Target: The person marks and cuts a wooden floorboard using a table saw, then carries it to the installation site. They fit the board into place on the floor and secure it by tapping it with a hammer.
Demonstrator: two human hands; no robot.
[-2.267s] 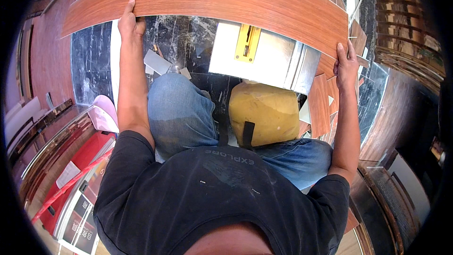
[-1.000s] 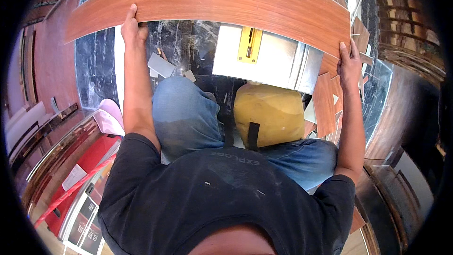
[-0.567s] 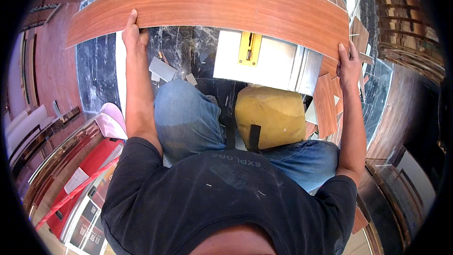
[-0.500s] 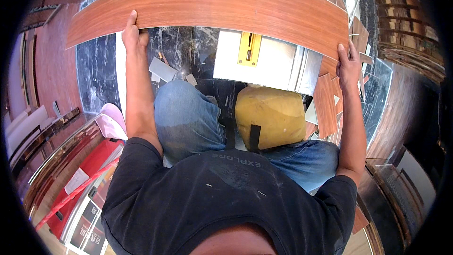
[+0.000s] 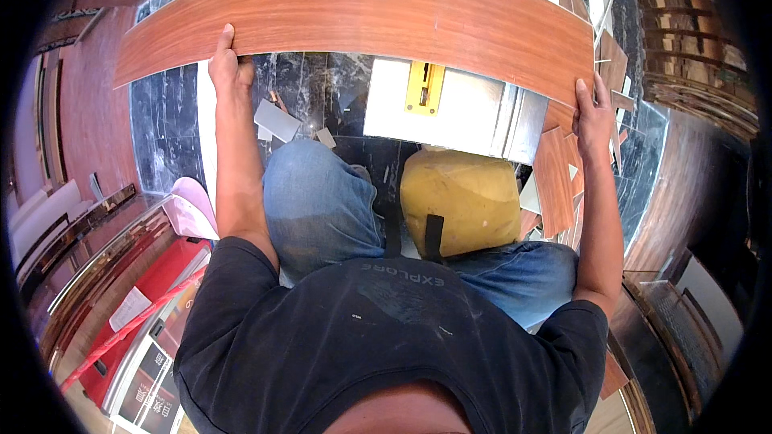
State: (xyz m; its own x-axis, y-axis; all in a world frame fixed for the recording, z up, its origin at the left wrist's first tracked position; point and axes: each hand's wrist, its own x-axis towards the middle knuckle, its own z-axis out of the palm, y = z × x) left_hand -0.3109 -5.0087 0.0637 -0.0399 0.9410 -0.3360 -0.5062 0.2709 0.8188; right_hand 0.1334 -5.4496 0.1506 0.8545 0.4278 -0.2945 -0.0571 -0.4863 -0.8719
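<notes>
A long reddish-brown wood-grain plank [image 5: 370, 8] spans the far part of the view, held crosswise in both hands. My left hand [image 5: 229, 64] grips its near edge left of the middle, thumb on top and the other fingers mostly hidden below. At the right end my right hand [image 5: 593, 112] holds the near corner, with some fingers along the end. Under the plank is a silver metal saw table [image 5: 462, 116] with a yellow slotted insert [image 5: 424, 88]; the plank covers the table's middle.
A yellow box-like body [image 5: 462, 201] stands between my knees, below the saw table. Wood-grain offcuts [image 5: 555, 181] pile up to the right. Small grey scraps [image 5: 277, 120] lie on the dark tile floor [image 5: 165, 112]. Stacked boards [image 5: 696, 40] stand at the far right.
The plank has shifted slightly toward me, and its far edge shows more. My left hand has come a little nearer with it; both hands keep their hold.
</notes>
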